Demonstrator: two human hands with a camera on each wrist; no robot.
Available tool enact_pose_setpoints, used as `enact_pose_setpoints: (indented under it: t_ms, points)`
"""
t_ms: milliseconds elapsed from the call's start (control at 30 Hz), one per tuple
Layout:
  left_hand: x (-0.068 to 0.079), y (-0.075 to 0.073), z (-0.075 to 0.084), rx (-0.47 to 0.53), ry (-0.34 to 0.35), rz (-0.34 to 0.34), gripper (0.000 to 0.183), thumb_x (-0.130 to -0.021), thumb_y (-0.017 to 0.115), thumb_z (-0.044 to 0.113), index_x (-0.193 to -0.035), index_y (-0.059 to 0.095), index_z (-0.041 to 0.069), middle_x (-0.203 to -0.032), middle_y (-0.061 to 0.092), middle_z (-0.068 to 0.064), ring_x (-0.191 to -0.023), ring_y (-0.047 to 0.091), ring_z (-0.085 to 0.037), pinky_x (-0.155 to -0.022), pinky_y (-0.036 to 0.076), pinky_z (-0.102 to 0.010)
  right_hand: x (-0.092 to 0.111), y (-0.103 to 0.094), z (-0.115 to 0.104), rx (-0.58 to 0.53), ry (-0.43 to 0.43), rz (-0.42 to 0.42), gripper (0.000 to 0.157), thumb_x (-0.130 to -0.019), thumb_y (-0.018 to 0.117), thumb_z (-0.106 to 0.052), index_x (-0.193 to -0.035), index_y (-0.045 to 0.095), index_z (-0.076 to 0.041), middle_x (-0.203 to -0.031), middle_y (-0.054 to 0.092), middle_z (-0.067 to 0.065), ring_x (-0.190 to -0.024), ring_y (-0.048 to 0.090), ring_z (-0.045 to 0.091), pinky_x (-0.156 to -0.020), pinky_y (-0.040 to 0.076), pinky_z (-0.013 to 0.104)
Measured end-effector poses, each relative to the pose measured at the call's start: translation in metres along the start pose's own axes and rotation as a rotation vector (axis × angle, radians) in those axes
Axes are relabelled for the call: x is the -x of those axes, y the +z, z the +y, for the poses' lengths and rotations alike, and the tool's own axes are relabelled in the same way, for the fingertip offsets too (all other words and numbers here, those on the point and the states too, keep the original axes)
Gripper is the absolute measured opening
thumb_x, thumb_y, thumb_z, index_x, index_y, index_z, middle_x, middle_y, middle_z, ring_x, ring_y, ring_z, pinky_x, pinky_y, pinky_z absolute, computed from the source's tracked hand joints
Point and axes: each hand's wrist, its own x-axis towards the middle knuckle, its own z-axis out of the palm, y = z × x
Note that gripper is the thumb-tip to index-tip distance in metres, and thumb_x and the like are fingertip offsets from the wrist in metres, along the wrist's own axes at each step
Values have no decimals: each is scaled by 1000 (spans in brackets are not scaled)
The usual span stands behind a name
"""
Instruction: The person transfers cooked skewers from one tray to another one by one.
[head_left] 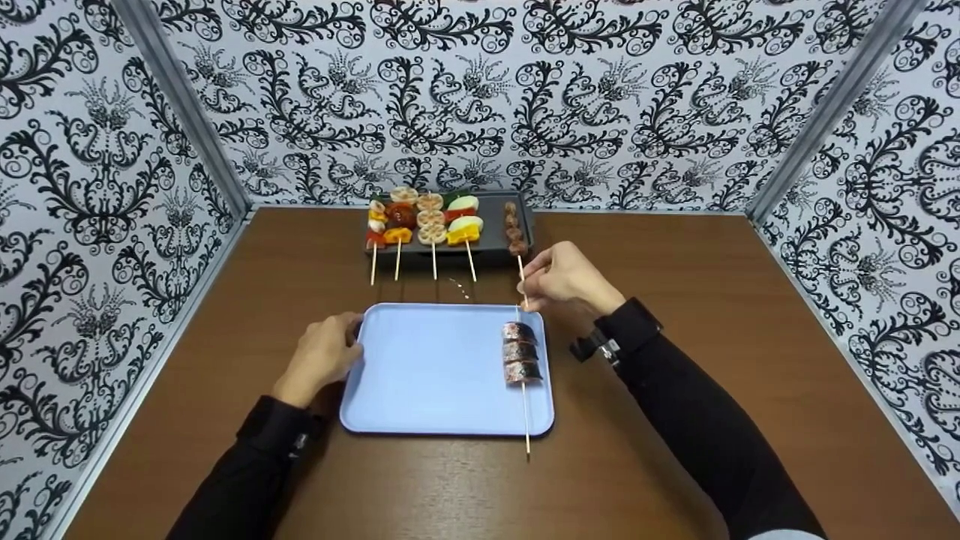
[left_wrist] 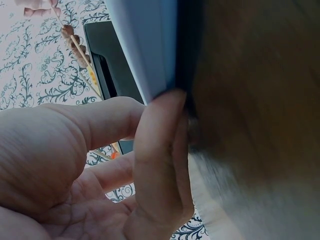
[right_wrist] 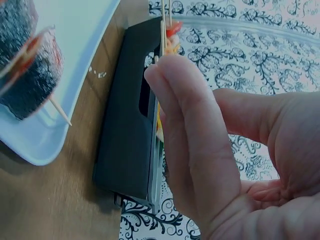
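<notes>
A light blue tray [head_left: 427, 367] lies at the middle of the table, and my left hand [head_left: 319, 356] grips its left edge between thumb and fingers. In the left wrist view the fingertips pinch the tray rim [left_wrist: 145, 50]. My right hand [head_left: 566, 277] pinches the stick of a skewer of small brown meat pieces [head_left: 514, 229], above the tray's far right corner. Those pieces are over the right end of a dark grill [head_left: 491, 217]. On the tray's right side lies a skewer of fish chunks [head_left: 520, 352] with dark, silvery skin, its stick reaching past the near edge.
Several skewers share the grill's left part: vegetable skewers [head_left: 463, 217], a lotus-root skewer [head_left: 431, 217] and one with a brown ball [head_left: 401, 216]. Their sticks overhang the front. White crumbs [head_left: 461, 289] lie between grill and tray. Patterned walls [head_left: 480, 90] enclose the table.
</notes>
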Motion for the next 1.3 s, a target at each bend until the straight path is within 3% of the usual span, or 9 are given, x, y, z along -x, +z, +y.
enact_pose_setpoints:
  t_ms: [200, 400, 833, 1033, 1300]
  points:
    - [0, 0, -1, -1, 7, 2, 56, -103, 68, 3, -157, 65, -8, -103, 77, -18, -92, 71, -33, -84, 60, -48, 13, 7, 3, 21, -20, -13, 32, -98, 78, 9, -128, 70, 18, -99, 81, 13, -61, 80, 13, -69, 72, 29]
    - [0, 0, -1, -4, 25, 17, 56, -100, 69, 3, -155, 68, -8, -102, 78, -17, -92, 71, -34, -87, 61, -52, 24, 13, 8, 46, -37, -30, 30, -99, 79, 7, -127, 71, 16, -98, 81, 13, -60, 79, 12, -66, 71, 27]
    - [0, 0, 0, -15, 4, 14, 57, -99, 70, 5, -156, 68, -6, -104, 80, -18, -94, 73, -36, -91, 62, -58, 49, 24, 21, 13, -11, -86, 25, -101, 80, 7, -124, 72, 12, -101, 77, 15, -65, 81, 17, -71, 74, 36]
    - [-1, 0, 0, -6, 5, 12, 56, -100, 70, 4, -156, 68, -7, -106, 80, -19, -93, 73, -34, -88, 62, -55, 61, 32, 27, 20, -19, -97, 23, -101, 80, 6, -120, 70, 11, -102, 75, 13, -64, 81, 17, -69, 73, 36]
    - [-2, 0, -2, -1, -9, 3, 56, -101, 69, 4, -156, 67, -7, -99, 77, -16, -87, 71, -31, -82, 59, -46, 78, 46, 32, 69, -60, -114, 17, -98, 77, 6, -113, 70, 8, -97, 73, 11, -62, 80, 16, -72, 75, 46]
